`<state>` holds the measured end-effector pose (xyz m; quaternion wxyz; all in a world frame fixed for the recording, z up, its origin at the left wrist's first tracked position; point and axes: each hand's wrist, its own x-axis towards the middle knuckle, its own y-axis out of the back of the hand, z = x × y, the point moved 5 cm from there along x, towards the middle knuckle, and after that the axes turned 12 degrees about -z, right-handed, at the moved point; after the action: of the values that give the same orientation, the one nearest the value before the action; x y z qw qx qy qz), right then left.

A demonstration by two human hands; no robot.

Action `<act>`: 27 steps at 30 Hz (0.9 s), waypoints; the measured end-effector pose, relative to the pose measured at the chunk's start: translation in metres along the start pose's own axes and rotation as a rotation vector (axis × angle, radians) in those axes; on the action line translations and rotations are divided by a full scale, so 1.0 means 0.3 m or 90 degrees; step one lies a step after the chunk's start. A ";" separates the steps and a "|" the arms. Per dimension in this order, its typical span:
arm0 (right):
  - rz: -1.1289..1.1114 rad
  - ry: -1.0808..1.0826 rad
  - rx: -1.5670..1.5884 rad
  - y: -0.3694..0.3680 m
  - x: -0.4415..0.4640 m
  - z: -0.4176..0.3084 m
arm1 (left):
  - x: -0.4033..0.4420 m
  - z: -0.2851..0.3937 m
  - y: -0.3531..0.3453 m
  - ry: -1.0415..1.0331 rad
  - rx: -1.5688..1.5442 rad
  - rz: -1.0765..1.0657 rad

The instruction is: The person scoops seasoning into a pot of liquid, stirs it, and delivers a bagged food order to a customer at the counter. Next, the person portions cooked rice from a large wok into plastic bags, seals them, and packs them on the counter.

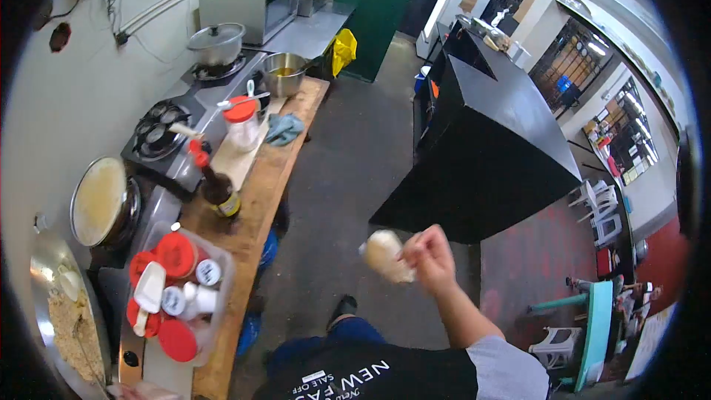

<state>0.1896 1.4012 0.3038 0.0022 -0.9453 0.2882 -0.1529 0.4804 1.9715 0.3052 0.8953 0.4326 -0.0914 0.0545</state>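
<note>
My right hand (432, 255) is raised over the floor with its fingers pinched on a small clear plastic bag of pale contents (388, 255), which hangs to the left of the fingers. Only a sliver of my left hand (141, 391) shows at the bottom left edge, beside the wok (44, 270); its fingers are mostly hidden. Inside the wok lies a light brown crumbly food (70, 326), with a thin utensil handle (90, 352) across it. Close to the wok, a plastic bin (226, 274) holds several red-lidded jars (176, 253), white-lidded containers (208, 272) and a white scoop (151, 287).
On the wooden counter (263, 196) stand a dark sauce bottle (220, 191), a red-lidded jar (243, 130), a blue cloth (284, 129) and a steel pot (284, 78). Gas burners (159, 130) line the wall. A black counter (474, 155) rises ahead on the right.
</note>
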 end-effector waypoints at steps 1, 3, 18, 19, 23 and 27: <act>0.018 0.036 -0.013 0.113 0.056 -0.072 | 0.026 -0.050 0.003 -0.083 0.203 0.073; 0.018 0.116 -0.046 0.309 0.192 -0.224 | 0.104 0.083 -0.099 -0.202 0.225 0.058; 0.096 0.136 -0.495 1.206 1.180 -0.546 | 0.164 2.612 -1.497 -0.668 -0.999 -0.567; 0.107 0.135 -0.514 1.243 1.255 -0.547 | 0.180 2.726 -1.586 -0.648 -0.987 -0.612; 0.079 0.108 -0.531 1.445 1.526 -0.524 | 0.149 3.238 -1.845 -0.880 -0.829 -0.754; 0.037 0.030 -0.544 1.677 1.809 -0.445 | 0.049 3.674 -2.169 -1.001 -0.845 -0.827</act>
<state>0.3043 0.6966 0.5410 -0.3916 -0.8490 0.3523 -0.0409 0.4814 0.7037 0.4820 0.5035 -0.2291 -0.3855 -0.7385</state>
